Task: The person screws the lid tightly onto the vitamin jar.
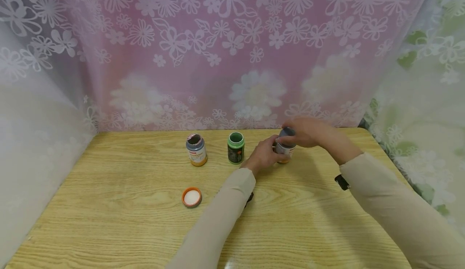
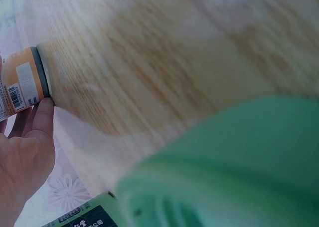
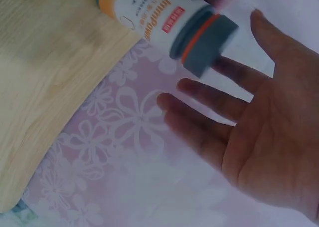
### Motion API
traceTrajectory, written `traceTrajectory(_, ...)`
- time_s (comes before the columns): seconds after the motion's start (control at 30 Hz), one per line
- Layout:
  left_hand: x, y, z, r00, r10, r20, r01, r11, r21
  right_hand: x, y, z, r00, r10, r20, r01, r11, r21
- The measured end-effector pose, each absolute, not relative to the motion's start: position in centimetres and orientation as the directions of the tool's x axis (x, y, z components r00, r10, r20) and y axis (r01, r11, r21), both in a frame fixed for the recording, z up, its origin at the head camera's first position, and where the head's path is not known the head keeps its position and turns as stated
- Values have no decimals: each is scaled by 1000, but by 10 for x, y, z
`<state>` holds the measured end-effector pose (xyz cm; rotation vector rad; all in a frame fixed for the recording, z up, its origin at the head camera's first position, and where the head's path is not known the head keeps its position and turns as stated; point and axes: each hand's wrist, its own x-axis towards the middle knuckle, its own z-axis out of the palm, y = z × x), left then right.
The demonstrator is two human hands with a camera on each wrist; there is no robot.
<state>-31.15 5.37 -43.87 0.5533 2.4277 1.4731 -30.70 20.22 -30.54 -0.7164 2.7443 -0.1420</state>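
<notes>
At the back right of the table stands a white-and-orange supplement jar with a grey screw cap. My left hand grips the jar's body, its fingers curled around it low down in the left wrist view. Over the cap is my right hand. In the right wrist view its fingers are spread and mostly straight, with one fingertip close to the cap's edge; whether it touches I cannot tell. An orange band shows between cap and jar. Left of these stands an uncapped green jar.
Farther left is an uncapped grey-necked jar with torn foil at its mouth. A grey-and-orange lid lies upturned on the wooden table. A blurred green ridged object fills the left wrist view's corner. A flowered curtain hangs behind.
</notes>
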Motion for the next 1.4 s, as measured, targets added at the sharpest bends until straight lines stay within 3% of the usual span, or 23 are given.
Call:
traceTrajectory(0.17,-310,54,-437,-900,435,-29,174,419,891,-309,210,-298,-728,-647,-227,-573,756,-316)
traceTrajectory(0.33,-311,54,-437,-901,433,-21,180,418,890,-310,209,-297,-675,-703,-226,-637,709,-302)
traceTrajectory(0.57,-313,55,-438,-902,431,-21,189,437,879,-312,206,-301,-756,-606,-249,-550,793,-262)
traceTrajectory(0.8,-311,54,-436,-901,434,-21,194,446,874,-309,190,-302,-846,-478,-236,-455,878,-148)
traceTrajectory(1.1,-310,55,-435,-904,426,-46,174,463,869,-307,190,-310,-897,-392,-204,-383,920,-84)
traceTrajectory(1.2,-311,56,-436,-901,433,-36,190,466,864,-310,197,-308,-859,-476,-190,-455,879,-143)
traceTrajectory(1.4,-311,55,-437,-898,439,-27,187,437,880,-314,209,-304,-694,-687,-214,-625,723,-293)
